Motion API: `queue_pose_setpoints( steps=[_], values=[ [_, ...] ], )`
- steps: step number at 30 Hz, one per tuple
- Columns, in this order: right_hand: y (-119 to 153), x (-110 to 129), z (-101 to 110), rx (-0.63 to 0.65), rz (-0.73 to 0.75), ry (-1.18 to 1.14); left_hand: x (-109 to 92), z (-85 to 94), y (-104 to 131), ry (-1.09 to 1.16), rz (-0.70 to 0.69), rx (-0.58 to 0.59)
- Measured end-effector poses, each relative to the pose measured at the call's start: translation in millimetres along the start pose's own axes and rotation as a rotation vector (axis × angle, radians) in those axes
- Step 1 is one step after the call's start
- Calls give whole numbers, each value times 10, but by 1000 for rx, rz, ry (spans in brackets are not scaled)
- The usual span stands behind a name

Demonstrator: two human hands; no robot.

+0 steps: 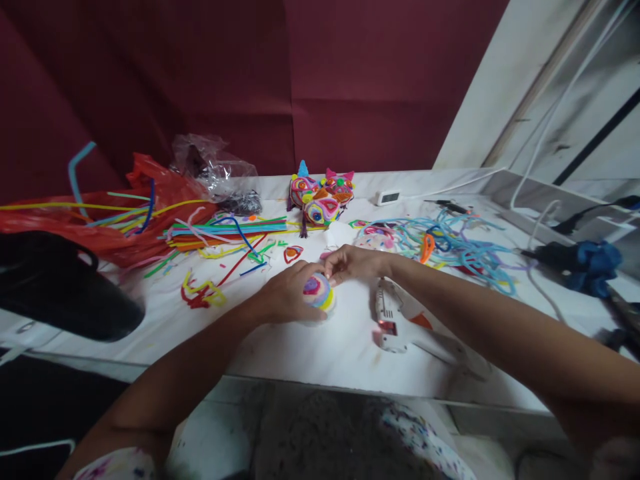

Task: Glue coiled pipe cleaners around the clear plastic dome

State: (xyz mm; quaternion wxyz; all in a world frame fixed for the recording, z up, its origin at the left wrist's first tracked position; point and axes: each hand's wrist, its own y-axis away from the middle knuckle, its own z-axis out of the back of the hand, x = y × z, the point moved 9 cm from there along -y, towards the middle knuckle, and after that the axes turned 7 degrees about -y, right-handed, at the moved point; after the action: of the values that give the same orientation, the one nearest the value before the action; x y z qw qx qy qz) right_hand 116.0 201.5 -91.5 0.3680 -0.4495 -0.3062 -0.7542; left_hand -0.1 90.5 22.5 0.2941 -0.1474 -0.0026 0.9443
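My left hand (287,295) is wrapped round a small ball (320,293) banded in coloured pipe cleaner, with purple, red, peach and yellow rings facing me. Fingers of my right hand (350,263) pinch together at the ball's upper right edge; whatever lies between the fingertips is too small to make out. Below my right forearm, a white glue gun (393,320) with a glowing red switch lies on the table. Just past my right hand sits a piece with coloured pipe-cleaner loops (377,237).
Several finished ornaments (320,200) stand at the back by a small digital display (389,197). Pipe cleaners (235,230) and a red plastic bag (170,193) spread at left, near a black object (65,287). Light-blue strands (465,247) tangle at right beside cables.
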Motion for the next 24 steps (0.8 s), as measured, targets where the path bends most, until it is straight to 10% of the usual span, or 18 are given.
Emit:
queue_pose_setpoints(
  steps=[12, 24],
  values=[
    [-38, 11, 7, -10, 22, 15, -73, 3, 10, -77, -43, -43],
    [-109, 68, -78, 31, 59, 24, 52, 28, -16, -10, -52, 203]
  ],
)
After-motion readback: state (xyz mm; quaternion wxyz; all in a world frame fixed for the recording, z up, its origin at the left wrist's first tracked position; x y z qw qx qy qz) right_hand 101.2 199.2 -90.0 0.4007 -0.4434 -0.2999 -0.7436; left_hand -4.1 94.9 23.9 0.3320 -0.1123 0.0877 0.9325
